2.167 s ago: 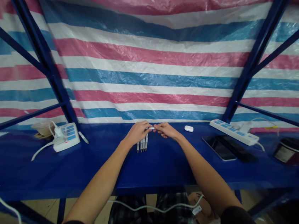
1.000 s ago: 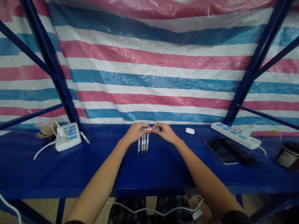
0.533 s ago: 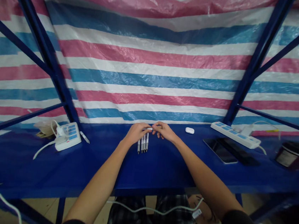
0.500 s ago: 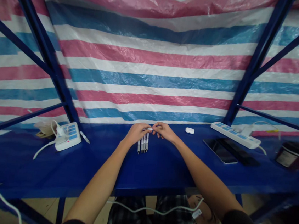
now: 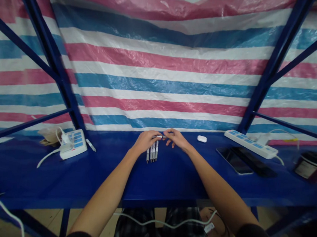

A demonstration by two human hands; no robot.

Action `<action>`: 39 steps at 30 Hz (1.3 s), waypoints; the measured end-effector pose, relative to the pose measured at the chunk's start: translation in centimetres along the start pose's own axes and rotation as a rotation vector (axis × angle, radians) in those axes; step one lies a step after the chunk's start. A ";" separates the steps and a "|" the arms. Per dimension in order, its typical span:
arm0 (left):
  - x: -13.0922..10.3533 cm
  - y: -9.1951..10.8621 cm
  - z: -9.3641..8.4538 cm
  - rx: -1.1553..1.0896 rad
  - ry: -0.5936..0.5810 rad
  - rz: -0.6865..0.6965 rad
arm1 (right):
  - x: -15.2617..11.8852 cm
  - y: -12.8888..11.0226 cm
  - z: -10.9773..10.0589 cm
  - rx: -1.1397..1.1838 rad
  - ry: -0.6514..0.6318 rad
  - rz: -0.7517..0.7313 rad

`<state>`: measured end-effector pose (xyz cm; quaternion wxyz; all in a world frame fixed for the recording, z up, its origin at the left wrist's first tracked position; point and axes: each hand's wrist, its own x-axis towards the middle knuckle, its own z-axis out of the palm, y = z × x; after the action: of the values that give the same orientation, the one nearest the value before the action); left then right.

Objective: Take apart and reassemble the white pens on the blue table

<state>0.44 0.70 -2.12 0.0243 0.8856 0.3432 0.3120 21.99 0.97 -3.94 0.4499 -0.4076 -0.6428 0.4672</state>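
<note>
My left hand (image 5: 144,140) is closed round a white pen (image 5: 159,136), which sticks out sideways from its fingertips. My right hand (image 5: 175,138) pinches at the pen's right end, where a dark part shows between the two hands. Exactly what the right fingertips grip is too small to make out. Just below the hands, several white and grey pens (image 5: 152,154) lie side by side on the blue table (image 5: 165,187). Their upper ends are partly hidden by my left hand.
On the left are a power strip (image 5: 74,145) with plugs and a lone white pen (image 5: 91,145). To the right lie a white earphone case (image 5: 202,139), a phone (image 5: 234,161), a second power strip (image 5: 250,144) and a dark tub (image 5: 313,167). Striped sheeting (image 5: 163,73) hangs behind.
My right fingers have drawn slightly to the right, and a dark part of the pen now shows between the hands. The row of pens has stayed in place.
</note>
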 end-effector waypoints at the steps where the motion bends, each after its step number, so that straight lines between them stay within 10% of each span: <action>1: 0.0 0.0 0.0 0.000 -0.001 0.002 | 0.0 0.0 0.0 -0.007 -0.018 0.011; 39: -0.3 -0.1 -0.7 0.119 -0.014 -0.153 | 0.4 -0.1 -3.2 -0.230 0.053 -0.092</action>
<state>-0.14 0.50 -1.76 -0.0020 0.8589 0.4275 0.2820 24.95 2.03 -3.29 0.4382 -0.4386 -0.6980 0.3583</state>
